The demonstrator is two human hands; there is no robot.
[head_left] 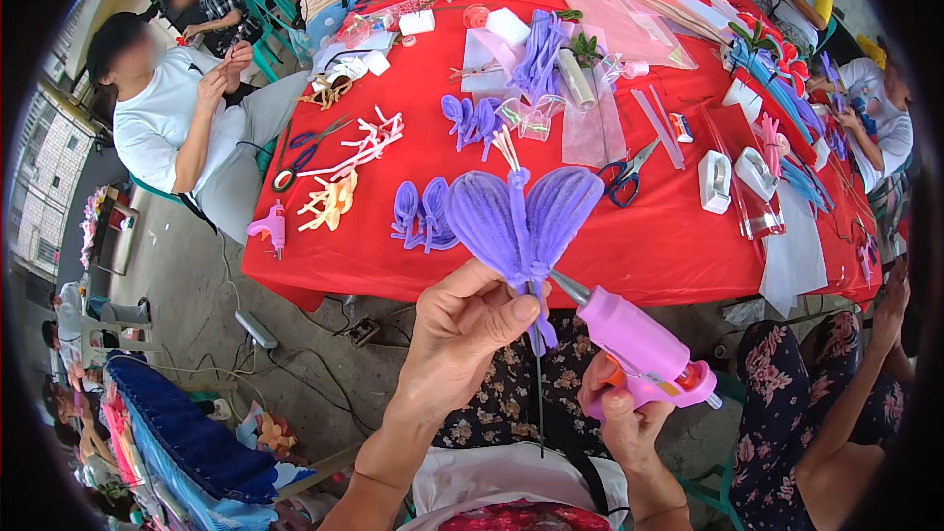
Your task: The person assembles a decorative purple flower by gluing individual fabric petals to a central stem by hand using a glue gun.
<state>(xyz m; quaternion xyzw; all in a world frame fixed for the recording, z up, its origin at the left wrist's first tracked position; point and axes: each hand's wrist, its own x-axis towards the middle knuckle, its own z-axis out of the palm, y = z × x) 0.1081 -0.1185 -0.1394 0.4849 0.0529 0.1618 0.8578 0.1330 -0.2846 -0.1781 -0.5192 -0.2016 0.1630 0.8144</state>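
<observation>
Pinched between the thumb and fingers of my left hand is a purple pipe-cleaner flower on a thin dark stem. Two broad ribbed petals spread to either side, and pale-tipped strands rise from its middle. My right hand grips a pink hot glue gun by its handle. The gun's metal nozzle meets or nearly meets the base of the petals. Beyond the flower, on the red-covered table, lie loose purple petal loops and another purple petal bunch.
Scissors lie right of the flower, and a second pair lies at the left. A small pink glue gun rests near the table's left edge. Tape dispensers stand at the right. People sit around, one close on my right.
</observation>
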